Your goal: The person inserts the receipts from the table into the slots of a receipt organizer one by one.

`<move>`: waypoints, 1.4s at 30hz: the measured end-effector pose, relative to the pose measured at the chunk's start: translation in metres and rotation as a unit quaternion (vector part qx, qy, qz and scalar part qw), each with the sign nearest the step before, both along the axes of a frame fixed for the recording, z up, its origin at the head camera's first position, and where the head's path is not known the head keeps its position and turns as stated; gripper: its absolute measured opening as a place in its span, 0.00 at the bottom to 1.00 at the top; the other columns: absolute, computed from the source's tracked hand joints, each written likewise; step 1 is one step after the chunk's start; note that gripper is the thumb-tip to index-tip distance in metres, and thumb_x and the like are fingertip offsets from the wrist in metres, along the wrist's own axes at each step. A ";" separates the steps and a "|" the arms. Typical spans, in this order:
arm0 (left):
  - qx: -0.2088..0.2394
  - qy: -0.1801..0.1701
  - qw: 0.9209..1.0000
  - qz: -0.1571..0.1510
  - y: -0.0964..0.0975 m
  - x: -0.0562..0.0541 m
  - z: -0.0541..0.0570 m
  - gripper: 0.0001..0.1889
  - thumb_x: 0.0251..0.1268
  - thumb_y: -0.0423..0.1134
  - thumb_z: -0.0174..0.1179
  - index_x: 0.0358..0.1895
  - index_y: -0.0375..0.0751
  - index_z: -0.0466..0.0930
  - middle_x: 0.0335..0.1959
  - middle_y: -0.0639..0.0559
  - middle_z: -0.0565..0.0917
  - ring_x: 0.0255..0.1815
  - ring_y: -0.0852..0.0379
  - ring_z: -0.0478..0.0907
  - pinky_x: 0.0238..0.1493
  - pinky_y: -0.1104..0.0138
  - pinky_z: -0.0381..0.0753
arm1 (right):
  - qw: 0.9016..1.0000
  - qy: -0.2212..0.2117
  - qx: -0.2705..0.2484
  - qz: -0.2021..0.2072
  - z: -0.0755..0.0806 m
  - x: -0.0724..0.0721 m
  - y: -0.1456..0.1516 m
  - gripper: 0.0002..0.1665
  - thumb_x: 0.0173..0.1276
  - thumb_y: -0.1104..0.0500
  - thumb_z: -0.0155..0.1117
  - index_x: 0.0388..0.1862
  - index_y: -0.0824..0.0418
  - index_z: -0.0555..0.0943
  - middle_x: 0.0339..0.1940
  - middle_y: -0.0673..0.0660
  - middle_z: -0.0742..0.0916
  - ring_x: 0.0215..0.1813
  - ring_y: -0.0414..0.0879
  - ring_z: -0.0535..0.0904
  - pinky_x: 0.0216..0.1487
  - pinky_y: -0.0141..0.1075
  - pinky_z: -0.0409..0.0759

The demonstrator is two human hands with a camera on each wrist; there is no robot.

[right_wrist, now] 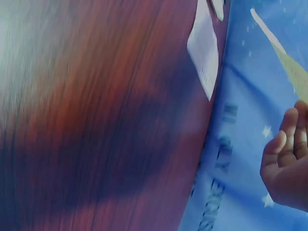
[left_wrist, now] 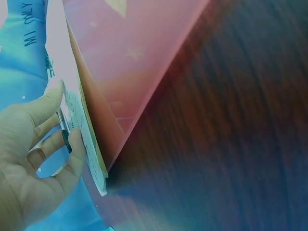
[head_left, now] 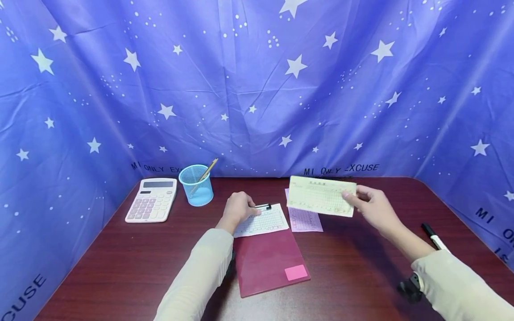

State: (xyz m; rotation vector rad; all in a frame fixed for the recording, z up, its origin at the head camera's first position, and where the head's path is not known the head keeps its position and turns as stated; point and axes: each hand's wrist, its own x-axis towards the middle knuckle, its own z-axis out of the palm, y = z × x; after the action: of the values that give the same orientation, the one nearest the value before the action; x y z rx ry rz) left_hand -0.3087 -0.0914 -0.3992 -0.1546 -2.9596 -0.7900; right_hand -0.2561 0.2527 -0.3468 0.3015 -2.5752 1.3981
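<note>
A dark red clipboard (head_left: 267, 258) lies on the table with a white printed form (head_left: 263, 222) under its black clip (head_left: 263, 206). My left hand (head_left: 241, 209) pinches that clip at the top of the board; the left wrist view shows its thumb and fingers (left_wrist: 74, 159) curled about it. Raised above the table, a pale yellow printed slip (head_left: 321, 195) is pinched by its right end in my right hand (head_left: 375, 207). Below the slip lies a pink-purple form (head_left: 305, 220), partly covered by it in the head view. The right wrist view shows only part of the right hand (right_wrist: 288, 163).
A white calculator (head_left: 151, 200) and a blue mesh pen cup (head_left: 196, 191) holding a pencil (head_left: 209, 169) stand at the back left. A black and white marker (head_left: 434, 236) lies to the right. Blue starry cloth (head_left: 257, 89) surrounds the table.
</note>
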 end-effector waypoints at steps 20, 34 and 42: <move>-0.011 0.016 1.000 0.001 0.001 -0.001 -0.002 0.10 0.51 0.44 0.80 0.26 0.42 0.90 0.28 0.54 0.87 0.42 0.50 0.84 0.51 0.59 0.82 | 0.972 -0.128 -0.020 0.197 -0.028 -0.001 -0.103 0.11 0.74 0.60 0.64 0.41 0.70 0.84 0.30 0.53 0.86 0.34 0.38 0.80 0.37 0.32 0.83; 0.002 0.020 1.000 -0.007 -0.003 -0.001 -0.002 0.11 0.50 0.43 0.81 0.27 0.41 0.90 0.29 0.53 0.88 0.40 0.50 0.84 0.48 0.59 0.83 | 0.989 -0.091 0.111 0.038 -0.041 -0.011 -0.135 0.20 0.62 0.58 0.71 0.16 0.58 0.72 0.15 0.46 0.70 0.24 0.41 0.65 0.27 0.33 0.64; 0.004 0.002 1.000 0.000 -0.002 0.000 0.000 0.10 0.52 0.44 0.80 0.28 0.42 0.90 0.30 0.53 0.88 0.41 0.51 0.84 0.50 0.59 0.83 | 0.980 -0.107 0.166 0.022 -0.047 -0.011 -0.145 0.18 0.58 0.53 0.76 0.19 0.59 0.77 0.18 0.50 0.76 0.28 0.45 0.71 0.30 0.36 0.69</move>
State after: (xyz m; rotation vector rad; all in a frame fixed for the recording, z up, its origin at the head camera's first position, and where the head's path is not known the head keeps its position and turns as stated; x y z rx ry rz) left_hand -0.3084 -0.0932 -0.3992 -0.1547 -2.9518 -0.7990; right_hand -0.2676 0.1081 -0.3941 0.2694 -2.9981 1.0579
